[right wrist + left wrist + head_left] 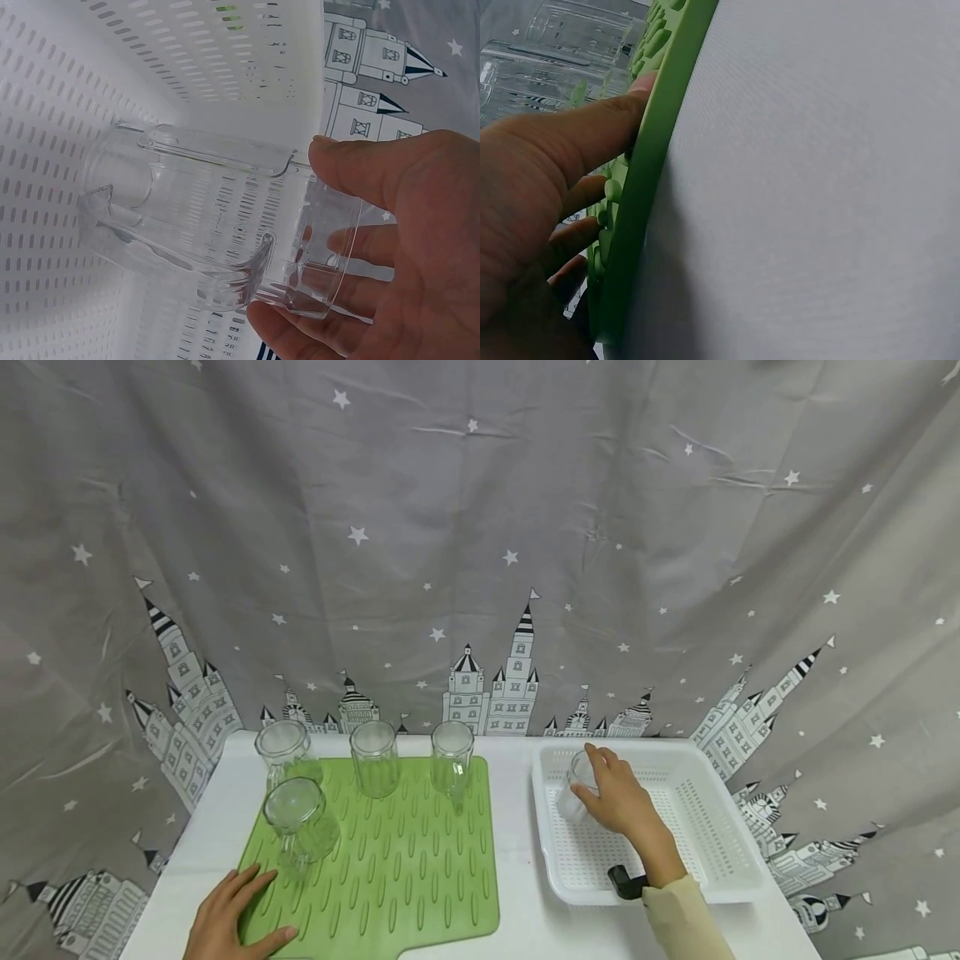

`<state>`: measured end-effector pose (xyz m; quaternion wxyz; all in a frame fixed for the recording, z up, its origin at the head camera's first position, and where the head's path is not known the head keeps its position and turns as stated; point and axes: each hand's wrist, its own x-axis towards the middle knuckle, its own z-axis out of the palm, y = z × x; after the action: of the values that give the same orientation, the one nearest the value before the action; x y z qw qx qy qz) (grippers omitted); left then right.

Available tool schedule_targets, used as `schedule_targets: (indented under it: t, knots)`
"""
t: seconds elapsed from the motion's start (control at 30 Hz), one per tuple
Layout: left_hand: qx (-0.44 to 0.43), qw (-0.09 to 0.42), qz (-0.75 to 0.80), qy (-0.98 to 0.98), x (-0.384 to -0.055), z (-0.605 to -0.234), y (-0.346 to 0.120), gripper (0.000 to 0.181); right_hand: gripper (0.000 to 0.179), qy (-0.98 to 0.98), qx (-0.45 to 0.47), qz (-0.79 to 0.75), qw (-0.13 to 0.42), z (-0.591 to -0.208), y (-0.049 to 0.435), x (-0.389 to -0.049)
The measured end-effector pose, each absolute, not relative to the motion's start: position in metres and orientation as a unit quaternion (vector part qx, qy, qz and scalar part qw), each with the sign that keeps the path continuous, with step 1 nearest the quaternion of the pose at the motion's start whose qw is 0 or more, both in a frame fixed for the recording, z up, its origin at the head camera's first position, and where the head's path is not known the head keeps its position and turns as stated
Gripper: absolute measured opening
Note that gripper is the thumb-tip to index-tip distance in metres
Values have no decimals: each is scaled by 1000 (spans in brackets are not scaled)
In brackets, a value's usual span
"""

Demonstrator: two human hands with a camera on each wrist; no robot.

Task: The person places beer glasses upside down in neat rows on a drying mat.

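My right hand (618, 797) holds a clear glass mug (202, 210) near its rim, thumb on one side and fingers round the other. The mug's base touches the perforated floor of the white plastic basket (551, 860), in its left part. My left hand (232, 918) rests at the front left corner of the green drying mat (420, 893), thumb on its near edge and fingers spread. Clear glass mugs stand on the mat: one at the back left (283, 752), one before it (303, 818), one at the back middle (375, 760), one at the back right (452, 760).
A white cloth (517, 860) covers the table under mat and basket. Behind it hangs a grey curtain (480, 527) with stars and castles. A black strap piece (626, 882) sits at my right wrist, over the basket's front rim.
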<state>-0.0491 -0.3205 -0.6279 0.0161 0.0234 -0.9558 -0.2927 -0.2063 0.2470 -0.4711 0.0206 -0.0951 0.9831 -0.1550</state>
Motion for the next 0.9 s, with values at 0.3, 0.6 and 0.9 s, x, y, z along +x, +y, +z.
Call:
schedule_targets:
  t: [0.3,0.6,0.9]
  knots:
    - [37,-8,-298,-954,-50,-625,-319,87,74,983,-93,-158,20,-470,247,-205]
    - [42,-18,-294,-955,-52,-622,-321,89,75,982,-99,-159,23,-467,246,-208]
    - [35,-27,-288,-956,-53,-624,-320,88,75,977,-123,-176,9,-471,257,-213]
